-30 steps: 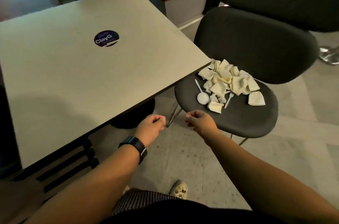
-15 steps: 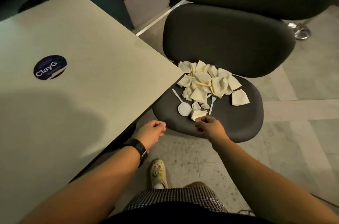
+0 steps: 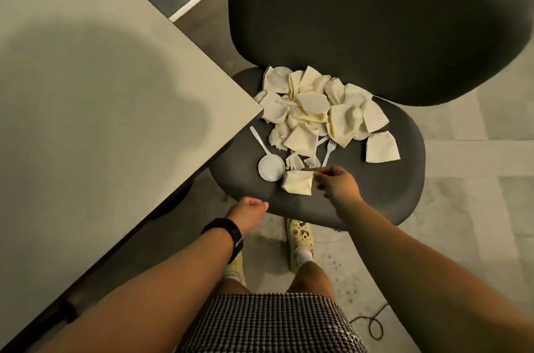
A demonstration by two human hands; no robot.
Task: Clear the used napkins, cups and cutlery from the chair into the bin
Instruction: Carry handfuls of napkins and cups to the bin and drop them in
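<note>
Judging by the load on the chair, the clearing has barely begun. The whole pile of napkins sits on the seat, heaped toward the backrest, with what looks like a flattened cup at its 11 o'clock edge. A spoon lies at the pile's 7 o'clock, its bowl toward the person, and a fork lies at 5 o'clock, tines pointing away. One napkin lies apart at the pile's 4 o'clock. No bin shows in this view, so nothing can be said to be in it; every piece seems left to move.

The right hand is over the front of the seat, fingers curled narrow, thumb and forefinger pinched near the right edge of a folded napkin. That napkin lies just at the hand's 9 o'clock, touching or nearly so; whether the fingers already grip it I cannot tell. The fork's handle end lies just at the hand's 11 o'clock, and the spoon's bowl is beyond the napkin at 9 o'clock.

The left hand is loosely closed and appears empty, hanging off the front edge of the seat beside the table corner. The spoon is at its 12 o'clock, the folded napkin at 1 o'clock, both near but apart from it.
</note>
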